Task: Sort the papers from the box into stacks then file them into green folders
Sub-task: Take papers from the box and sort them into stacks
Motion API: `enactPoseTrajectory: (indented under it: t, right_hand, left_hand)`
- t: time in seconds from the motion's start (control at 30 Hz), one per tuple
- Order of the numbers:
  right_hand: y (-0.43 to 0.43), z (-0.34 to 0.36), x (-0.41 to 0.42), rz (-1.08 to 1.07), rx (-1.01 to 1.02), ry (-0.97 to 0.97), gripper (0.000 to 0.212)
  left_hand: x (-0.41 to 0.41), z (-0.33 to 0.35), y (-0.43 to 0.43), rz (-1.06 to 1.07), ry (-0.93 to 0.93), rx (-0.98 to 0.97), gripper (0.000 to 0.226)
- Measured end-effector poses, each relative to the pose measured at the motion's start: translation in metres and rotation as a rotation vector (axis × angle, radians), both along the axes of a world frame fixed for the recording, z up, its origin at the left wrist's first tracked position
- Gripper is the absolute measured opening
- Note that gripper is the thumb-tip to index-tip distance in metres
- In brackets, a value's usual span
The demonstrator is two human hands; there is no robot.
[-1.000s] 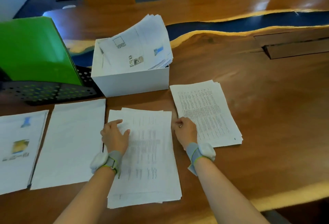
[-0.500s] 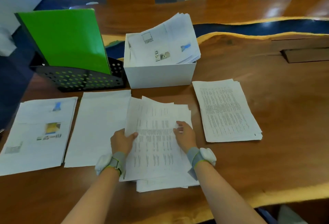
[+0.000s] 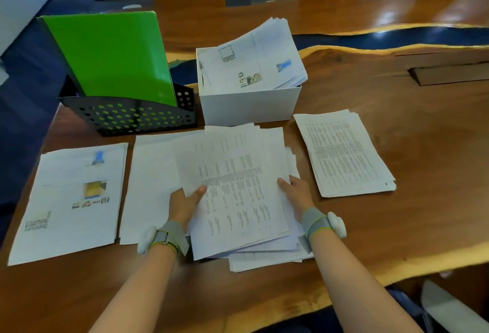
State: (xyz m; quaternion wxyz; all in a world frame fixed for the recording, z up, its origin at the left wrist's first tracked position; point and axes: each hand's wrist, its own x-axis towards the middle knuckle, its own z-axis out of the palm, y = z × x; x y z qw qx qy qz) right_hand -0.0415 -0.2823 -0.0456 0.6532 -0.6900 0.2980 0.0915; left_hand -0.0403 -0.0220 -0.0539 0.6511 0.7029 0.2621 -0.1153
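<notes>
- Left hand (image 3: pixel 185 204) & right hand (image 3: pixel 296 195) pinch fanned column-print stack (image 3: pixel 238 187) by its sides, on worktop (image 3: pixel 397 226), in front of white box (image 3: pixel 248 107).
- Risk: uneven sheets slip out, mix w/ plain stack (image 3: pixel 150 187) at left.

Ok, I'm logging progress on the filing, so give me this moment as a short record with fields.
left hand: grips the sheaf at its left edge, thumb on top
right hand: grips the sheaf's right edge
sheaf: column-printed sheets, unevenly fanned, overlapping the blank stack
other stacks: picture stack far left, text stack at right
box: holds loose papers
folder: green, upright in the rack
filing: not yet begun
</notes>
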Motion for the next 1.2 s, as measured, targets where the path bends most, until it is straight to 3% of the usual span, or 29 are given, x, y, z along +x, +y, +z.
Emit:
enactPoseTrajectory:
  t: [0.17, 0.43, 0.53, 0.6, 0.67, 0.8, 0.87, 1.0, 1.1, 1.2]
  right_hand:
    - [-0.009, 0.000, 0.000, -0.060, -0.022, -0.001, 0.026]
    - [-0.033, 0.001, -0.001, -0.170, 0.070, 0.002, 0.019]
    - [-0.040, 0.000, 0.001, -0.145, 0.048, 0.020, 0.034]
    - [-0.044, -0.005, 0.002, -0.101, 0.021, 0.027, 0.033]
    - [-0.040, -0.008, 0.003, -0.051, -0.046, 0.037, 0.016]
    - [-0.040, -0.012, 0.009, 0.028, -0.268, 0.045, 0.027]
    - [-0.042, -0.011, 0.012, 0.053, -0.367, 0.027, 0.044]
    - [-0.044, -0.007, 0.017, 0.103, -0.659, -0.072, 0.044]
    - [-0.044, -0.005, 0.026, 0.117, -0.402, -0.095, 0.041]
    - [-0.037, 0.000, 0.034, 0.215, -0.094, 0.008, 0.055]
  left_hand:
    - [0.006, 0.005, 0.018, 0.036, -0.082, 0.223, 0.029]
    - [0.011, 0.004, 0.028, 0.099, -0.049, 0.117, 0.034]
    - [0.006, 0.002, 0.026, 0.128, -0.053, 0.121, 0.034]
    - [0.004, 0.000, 0.019, 0.146, -0.042, 0.123, 0.032]
    - [0.001, -0.001, 0.014, 0.126, -0.034, 0.140, 0.032]
    - [-0.002, -0.003, -0.006, 0.078, -0.030, 0.243, 0.032]
    - [-0.002, -0.003, -0.019, 0.064, -0.032, 0.338, 0.028]
    - [-0.001, 0.004, -0.028, 0.058, -0.085, 0.557, 0.028]
    - [0.007, 0.019, -0.033, 0.057, -0.167, 0.481, 0.028]
    - [0.018, 0.041, -0.045, 0.035, -0.254, 0.348, 0.029]
